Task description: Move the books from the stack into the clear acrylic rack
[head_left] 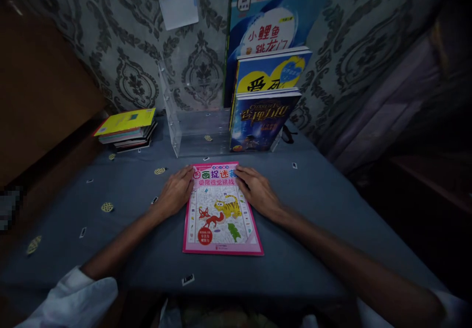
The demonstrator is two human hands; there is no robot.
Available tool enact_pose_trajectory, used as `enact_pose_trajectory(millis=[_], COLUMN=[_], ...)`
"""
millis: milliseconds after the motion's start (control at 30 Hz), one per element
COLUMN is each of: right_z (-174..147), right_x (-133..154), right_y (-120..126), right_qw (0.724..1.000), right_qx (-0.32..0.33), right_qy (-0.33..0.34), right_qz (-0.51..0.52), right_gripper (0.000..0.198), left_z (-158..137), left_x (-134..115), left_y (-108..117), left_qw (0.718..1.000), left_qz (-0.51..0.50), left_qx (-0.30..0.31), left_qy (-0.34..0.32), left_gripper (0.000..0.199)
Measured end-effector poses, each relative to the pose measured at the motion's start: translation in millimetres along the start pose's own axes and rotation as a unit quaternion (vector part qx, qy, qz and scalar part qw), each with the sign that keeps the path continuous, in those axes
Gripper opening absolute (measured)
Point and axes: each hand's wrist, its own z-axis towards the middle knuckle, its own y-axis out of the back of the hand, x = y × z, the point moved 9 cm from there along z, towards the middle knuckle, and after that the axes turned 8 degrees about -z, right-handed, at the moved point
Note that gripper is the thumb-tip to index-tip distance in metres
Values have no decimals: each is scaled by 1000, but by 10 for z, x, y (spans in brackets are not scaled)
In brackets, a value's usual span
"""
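A pink picture book [221,215] with a fox and a striped yellow cat on its cover faces up in the middle of the table. My left hand [177,189] grips its upper left edge, the fingertips at the border. On the opposite edge, my right hand [259,190] holds the upper right corner, its fingers covering the end of the title. Whether the book rests flat or is raised slightly, I cannot tell. Just beyond it stands a clear acrylic book rack [199,143], with several books upright in its right part.
In the rack, a dark blue book [261,121] stands before a yellow-and-blue book [275,72] and a tall blue book [269,11]. A stack of books [127,127] lies at the back left. The grey tablecloth [140,259] meets a patterned wall [136,77].
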Motion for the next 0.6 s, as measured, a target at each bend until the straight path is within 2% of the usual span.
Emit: enact_pose_trajectory(millis=[267, 600], right_z=[-11, 0], right_x=[10, 84], right_y=[-3, 28], right_qw=[1000, 1000], right_qx=[6, 6], right_qy=[-3, 16], right_qz=[1, -13], right_gripper=[40, 39], left_z=[146, 442], left_x=[-142, -568], left_y=[-98, -363], left_qw=[999, 990], left_qz=[14, 5], left_qx=[7, 55], left_qy=[-49, -126], left_gripper=[44, 46])
